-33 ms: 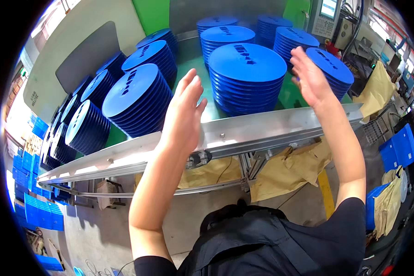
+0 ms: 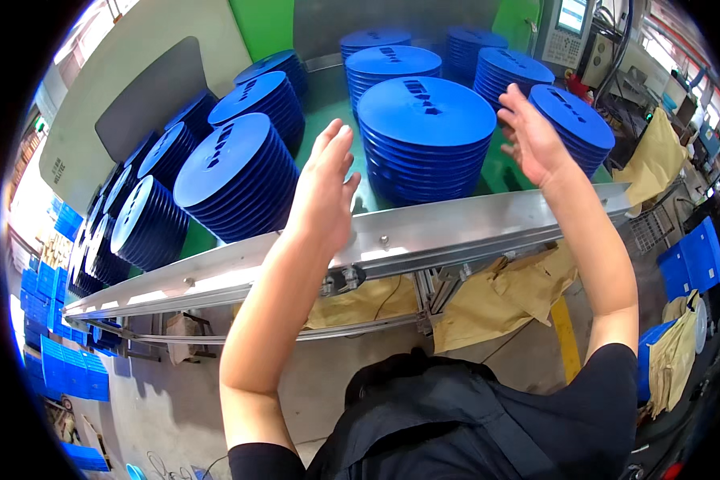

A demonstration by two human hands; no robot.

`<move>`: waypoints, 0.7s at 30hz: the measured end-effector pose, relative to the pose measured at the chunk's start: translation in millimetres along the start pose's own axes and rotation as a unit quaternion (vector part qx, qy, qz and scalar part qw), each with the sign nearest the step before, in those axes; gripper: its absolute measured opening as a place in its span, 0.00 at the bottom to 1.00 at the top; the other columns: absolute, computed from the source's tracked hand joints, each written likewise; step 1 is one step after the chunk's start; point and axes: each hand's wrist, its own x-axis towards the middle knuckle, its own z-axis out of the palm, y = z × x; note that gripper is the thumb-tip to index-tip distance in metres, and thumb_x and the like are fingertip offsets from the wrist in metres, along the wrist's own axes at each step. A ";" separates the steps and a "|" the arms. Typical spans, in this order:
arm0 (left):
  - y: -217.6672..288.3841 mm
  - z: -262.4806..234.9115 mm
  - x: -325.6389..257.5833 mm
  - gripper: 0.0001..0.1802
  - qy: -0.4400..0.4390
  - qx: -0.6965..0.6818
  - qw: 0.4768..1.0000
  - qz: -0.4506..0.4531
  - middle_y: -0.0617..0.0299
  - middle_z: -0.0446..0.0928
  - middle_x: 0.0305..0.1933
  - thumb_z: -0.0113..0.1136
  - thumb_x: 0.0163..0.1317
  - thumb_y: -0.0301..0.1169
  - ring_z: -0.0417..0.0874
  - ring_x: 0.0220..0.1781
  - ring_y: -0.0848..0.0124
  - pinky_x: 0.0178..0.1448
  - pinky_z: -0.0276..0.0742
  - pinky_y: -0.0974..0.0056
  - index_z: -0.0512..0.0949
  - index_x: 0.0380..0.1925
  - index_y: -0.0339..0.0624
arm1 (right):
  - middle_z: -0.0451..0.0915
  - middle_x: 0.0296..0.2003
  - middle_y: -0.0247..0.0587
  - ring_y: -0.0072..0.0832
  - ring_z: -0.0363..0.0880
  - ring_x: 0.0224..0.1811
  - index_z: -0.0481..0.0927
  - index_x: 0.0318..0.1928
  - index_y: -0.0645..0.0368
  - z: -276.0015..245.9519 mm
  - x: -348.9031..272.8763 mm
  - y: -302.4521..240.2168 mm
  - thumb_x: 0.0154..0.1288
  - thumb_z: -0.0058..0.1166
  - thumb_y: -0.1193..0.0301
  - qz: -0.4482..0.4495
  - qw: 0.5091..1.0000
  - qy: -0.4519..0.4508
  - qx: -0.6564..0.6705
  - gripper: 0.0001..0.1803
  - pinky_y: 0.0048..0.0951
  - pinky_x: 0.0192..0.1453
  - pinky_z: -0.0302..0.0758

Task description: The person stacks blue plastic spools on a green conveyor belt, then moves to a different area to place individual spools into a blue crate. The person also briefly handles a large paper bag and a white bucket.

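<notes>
A stack of round blue discs [image 2: 426, 120] stands on the green belt straight ahead, its top disc showing dark slots near the middle. My left hand [image 2: 328, 188] is raised to the left of this stack, fingers stretched out and palm turned inward. On the stack's other side, my right hand [image 2: 534, 140] is held up with fingers apart, between it and another blue stack [image 2: 572, 120]. Both hands are open and hold nothing. Gaps show between each hand and the middle stack. Left of my left hand stands a further stack of blue discs [image 2: 236, 178].
A metal rail [image 2: 408, 228] runs along the near edge of the green belt [image 2: 328, 100]. More disc stacks [image 2: 392, 64] stand farther back and to the left. A control panel [image 2: 568, 32] is at the far right. Yellowish sheets [image 2: 500, 300] lie below the rail.
Very little differs. The stacks sit slightly farther left in the picture, and my right hand appears a touch lower and more to the left.
</notes>
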 end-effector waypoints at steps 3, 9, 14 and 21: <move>-5.9 12.8 40.3 0.31 0.050 -0.002 0.995 -0.081 0.52 0.58 0.68 0.43 0.68 0.49 0.53 0.71 0.61 0.73 0.42 0.55 0.60 0.63 0.40 | 0.59 0.65 0.43 0.37 0.52 0.66 0.59 0.67 0.54 9.2 23.0 4.2 0.62 0.39 0.37 0.062 0.993 -0.100 0.004 0.43 0.39 0.66 0.50; 3.0 21.4 45.9 0.29 0.060 -0.064 0.994 -0.069 0.54 0.62 0.66 0.38 0.70 0.49 0.57 0.70 0.65 0.74 0.41 0.59 0.63 0.61 0.39 | 0.63 0.63 0.43 0.33 0.58 0.66 0.61 0.65 0.59 34.2 9.6 1.0 0.65 0.46 0.44 0.026 0.979 -0.198 0.047 0.38 0.35 0.70 0.50; 14.0 8.3 46.7 0.27 0.109 -0.092 0.987 -0.072 0.55 0.66 0.64 0.39 0.71 0.45 0.63 0.67 0.66 0.73 0.48 0.62 0.65 0.59 0.35 | 0.67 0.60 0.42 0.31 0.61 0.63 0.63 0.62 0.60 58.0 -2.5 -6.2 0.65 0.49 0.50 0.021 0.977 -0.206 0.045 0.33 0.32 0.69 0.52; 53.4 -9.9 42.1 0.24 0.082 -0.112 0.989 0.044 0.55 0.69 0.61 0.42 0.70 0.44 0.67 0.63 0.66 0.70 0.56 0.62 0.67 0.56 0.35 | 0.73 0.54 0.43 0.28 0.72 0.54 0.66 0.59 0.62 91.8 -23.7 -35.1 0.67 0.50 0.59 -0.047 0.973 -0.215 0.073 0.26 0.27 0.61 0.66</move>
